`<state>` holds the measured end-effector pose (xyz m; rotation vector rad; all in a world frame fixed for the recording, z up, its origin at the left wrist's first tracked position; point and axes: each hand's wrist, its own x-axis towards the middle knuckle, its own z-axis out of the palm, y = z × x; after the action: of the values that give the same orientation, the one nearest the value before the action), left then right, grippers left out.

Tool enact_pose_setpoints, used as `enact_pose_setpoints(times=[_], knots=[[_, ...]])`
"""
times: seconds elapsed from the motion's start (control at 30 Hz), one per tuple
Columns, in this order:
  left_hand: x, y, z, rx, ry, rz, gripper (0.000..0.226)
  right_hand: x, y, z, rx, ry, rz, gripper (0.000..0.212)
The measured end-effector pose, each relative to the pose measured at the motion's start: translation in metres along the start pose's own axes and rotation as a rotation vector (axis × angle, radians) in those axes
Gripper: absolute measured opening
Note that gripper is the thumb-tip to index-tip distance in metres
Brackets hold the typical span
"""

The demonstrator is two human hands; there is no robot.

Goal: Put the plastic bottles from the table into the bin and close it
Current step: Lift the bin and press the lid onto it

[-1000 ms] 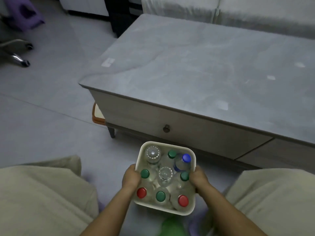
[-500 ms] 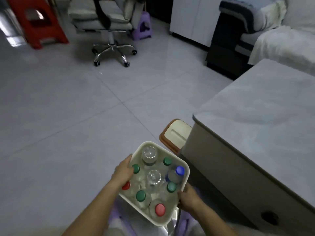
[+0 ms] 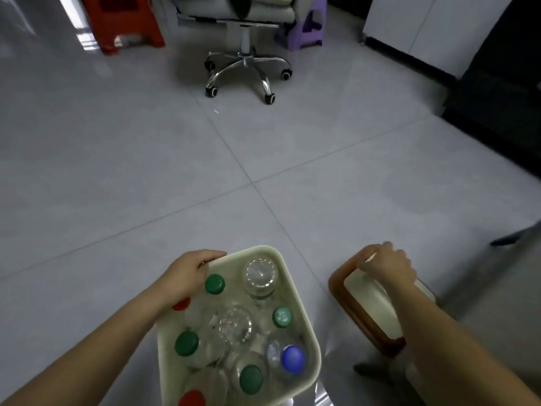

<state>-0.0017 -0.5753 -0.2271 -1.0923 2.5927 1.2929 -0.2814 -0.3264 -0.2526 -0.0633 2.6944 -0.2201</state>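
Note:
A cream plastic bin (image 3: 295,291) stands on the floor at the bottom centre, open at the top. It holds several clear plastic bottles (image 3: 234,326) with green, red and blue caps, some upside down. My left hand (image 3: 187,273) grips the bin's far left rim. The bin's lid (image 3: 363,303), cream with a brown rim, lies to the right on the floor by the table. My right hand (image 3: 389,265) is closed on the lid's far edge.
A grey tiled floor spreads ahead. An office chair (image 3: 246,63) on castors stands at the top centre, a red stool (image 3: 123,22) to its left and a purple stool (image 3: 307,27) to its right. A dark cabinet (image 3: 497,112) and the table's corner (image 3: 524,232) are on the right.
My view has swung left, away from the table and toward the floor. My right hand left the bin's rim and took hold of the lid. My left hand slid to the bin's far corner.

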Motion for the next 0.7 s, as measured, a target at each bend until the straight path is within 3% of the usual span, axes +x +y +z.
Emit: enact_pose_setpoints(times=[0.1,0.23,0.3,0.37,0.47,0.6,0.7], knots=[[-0.005,-0.013,0.001,0.053,0.097,0.007,0.040,0.032,0.026,0.013,-0.222,-0.019,-0.024,0.099],[-0.024,-0.024,-0.002,-0.016,0.250,-0.052,0.037,0.108,0.070,0.047,-0.426,-0.126,-0.053,0.125],[-0.036,-0.028,0.001,-0.057,0.298,-0.084,0.035,0.152,0.094,0.074,-0.435,-0.156,0.018,0.134],[-0.046,-0.033,0.008,-0.132,0.343,-0.104,0.034,0.157,0.091,0.083,-0.464,-0.129,0.052,0.134],[-0.056,-0.039,0.018,-0.217,0.417,-0.113,0.037,0.124,0.066,0.073,-0.457,-0.087,-0.037,0.125],[-0.063,-0.038,0.024,-0.329,0.511,-0.120,0.036,0.063,-0.015,0.016,-0.346,-0.001,-0.165,0.122],[-0.067,-0.031,0.023,-0.384,0.521,-0.144,0.037,0.016,-0.084,-0.053,-0.238,0.112,-0.377,0.107]])
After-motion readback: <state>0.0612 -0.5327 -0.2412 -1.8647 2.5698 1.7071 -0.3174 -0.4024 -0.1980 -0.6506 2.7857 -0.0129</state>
